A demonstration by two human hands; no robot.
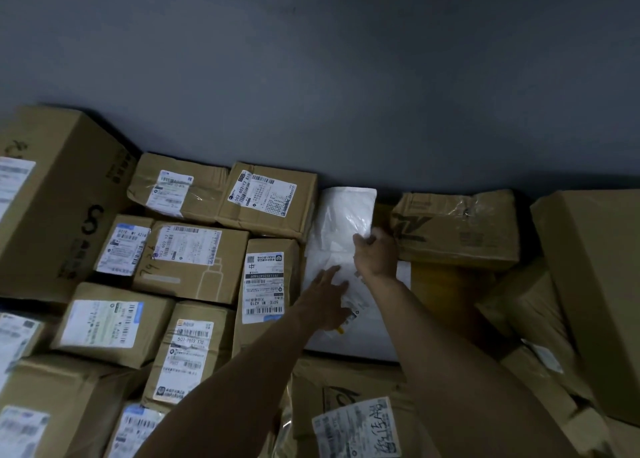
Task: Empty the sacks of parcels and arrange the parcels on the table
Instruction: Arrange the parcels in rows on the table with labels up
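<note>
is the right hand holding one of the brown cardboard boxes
No, the right hand grips the edge of a crinkled white plastic mailer bag.

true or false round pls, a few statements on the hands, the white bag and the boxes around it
1. The right hand grips the white plastic parcel. True.
2. The left hand is lifting a cardboard box. False: its straight fingers lie on the white plastic parcel.
3. Brown cardboard boxes lie on both sides of the parcel. True.
4. The wall behind is bright red. False: it is grey-blue.
</note>
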